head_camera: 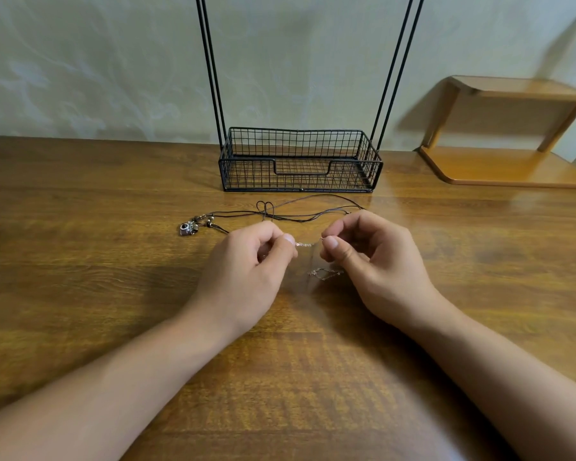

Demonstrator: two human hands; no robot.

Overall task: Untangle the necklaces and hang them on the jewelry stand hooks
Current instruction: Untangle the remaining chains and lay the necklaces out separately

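A thin silver chain necklace (308, 243) stretches between my two hands just above the table. My left hand (250, 261) pinches one end between thumb and forefinger, and my right hand (369, 257) pinches the other; a loose part of the chain (325, 273) lies on the wood below. Behind my hands, a dark cord necklace (300, 212) with a small camera-shaped pendant (188, 227) and beads lies looped on the table. The black wire jewelry stand (300, 161) stands further back; its basket base and four upright rods show, its hooks are out of frame.
The wooden table (80, 261) runs wide on both sides. A small wooden two-tier shelf (509, 134) stands at the back right against the pale wall.
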